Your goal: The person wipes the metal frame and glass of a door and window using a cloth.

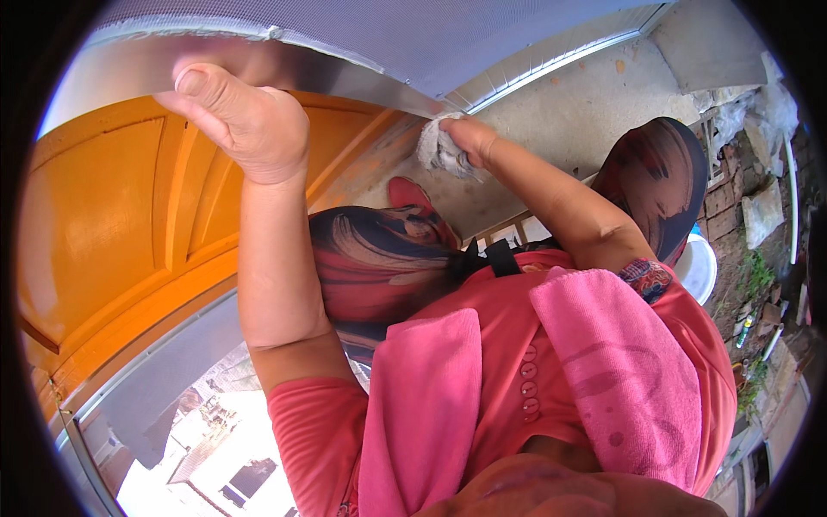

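Note:
My left hand (250, 125) is raised at the shiny metal frame (345, 76) of a mesh screen panel (370, 34). Its thumb lies over the frame's edge, and the other fingers are mostly hidden as they close on that edge. Lower and to the right, my right hand (469, 140) is closed around a crumpled grey-white cloth (442, 151). The cloth is bunched against the bottom corner of the panel, near the pale ledge. An orange panelled wooden door (103, 198) stands behind my left forearm.
A pink towel (422, 414) hangs round my neck. My red shoe (408, 194) rests on the concrete floor (568, 116). A white bucket (698, 267) stands by my right knee. Bricks, plastic sheeting (762, 215) and weeds lie along the right side.

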Motion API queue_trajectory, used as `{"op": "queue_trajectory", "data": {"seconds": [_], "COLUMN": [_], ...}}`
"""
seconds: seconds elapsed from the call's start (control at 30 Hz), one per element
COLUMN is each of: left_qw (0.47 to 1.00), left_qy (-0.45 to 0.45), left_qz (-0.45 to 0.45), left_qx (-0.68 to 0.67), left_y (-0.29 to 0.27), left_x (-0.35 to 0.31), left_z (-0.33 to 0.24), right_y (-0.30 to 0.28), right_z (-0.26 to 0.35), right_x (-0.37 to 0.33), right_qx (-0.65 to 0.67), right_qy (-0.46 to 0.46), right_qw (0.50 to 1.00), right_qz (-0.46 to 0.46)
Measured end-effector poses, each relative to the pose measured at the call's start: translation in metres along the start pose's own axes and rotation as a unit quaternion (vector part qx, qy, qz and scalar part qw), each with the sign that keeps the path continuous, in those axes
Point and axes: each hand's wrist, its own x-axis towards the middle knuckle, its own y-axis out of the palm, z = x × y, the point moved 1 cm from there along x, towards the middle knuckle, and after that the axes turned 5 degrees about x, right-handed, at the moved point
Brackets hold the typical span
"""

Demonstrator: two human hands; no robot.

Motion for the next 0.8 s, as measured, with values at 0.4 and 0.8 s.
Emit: {"op": "queue_trajectory", "data": {"seconds": [0.4,0.8], "left_qw": [0.970,0.943], "left_qy": [-0.115,-0.101], "left_qz": [0.026,0.124], "left_qx": [-0.215,-0.293], "left_y": [0.003,-0.013], "left_x": [0.005,0.009], "left_z": [0.006,-0.006], "right_y": [0.090,0.092], "right_z": [0.060,0.071], "right_x": [-0.133,-0.163], "right_qx": [-0.035,-0.026], "right_qy": [-0.177,-0.209], "right_qw": [0.956,0.952], "right_qz": [0.231,0.223]}}
